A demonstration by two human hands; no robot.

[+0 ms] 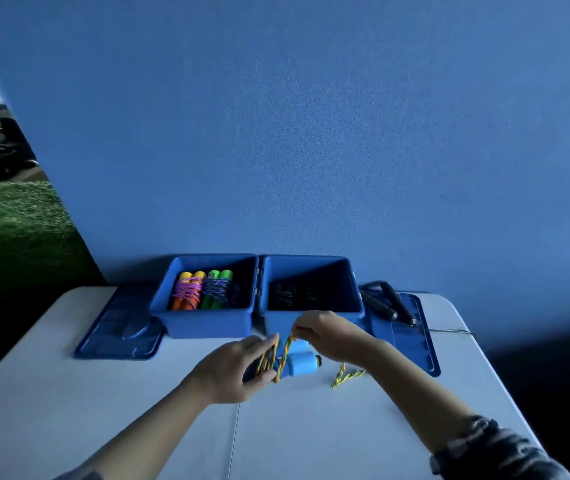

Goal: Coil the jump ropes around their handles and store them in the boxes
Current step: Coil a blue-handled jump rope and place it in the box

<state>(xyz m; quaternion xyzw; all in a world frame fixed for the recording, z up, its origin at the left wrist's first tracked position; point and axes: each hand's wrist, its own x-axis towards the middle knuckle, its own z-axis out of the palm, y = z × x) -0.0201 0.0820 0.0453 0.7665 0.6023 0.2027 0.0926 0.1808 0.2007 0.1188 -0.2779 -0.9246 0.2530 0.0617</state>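
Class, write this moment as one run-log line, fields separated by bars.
step: coiling | left hand: holds blue handles | right hand: pinches yellow-green rope | left box: two coiled ropes

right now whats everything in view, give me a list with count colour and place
table: one, white, under everything
boxes: two, blue, open, side by side at the back, left box, right box
lids: two, blue, flat, left lid, right lid
coiled ropes: two, orange-yellow and green handles, in left box
black rope: one, on right lid
blue-handled rope: one, yellow-green cord, half wound
left hand: grips handles
right hand: pinches cord
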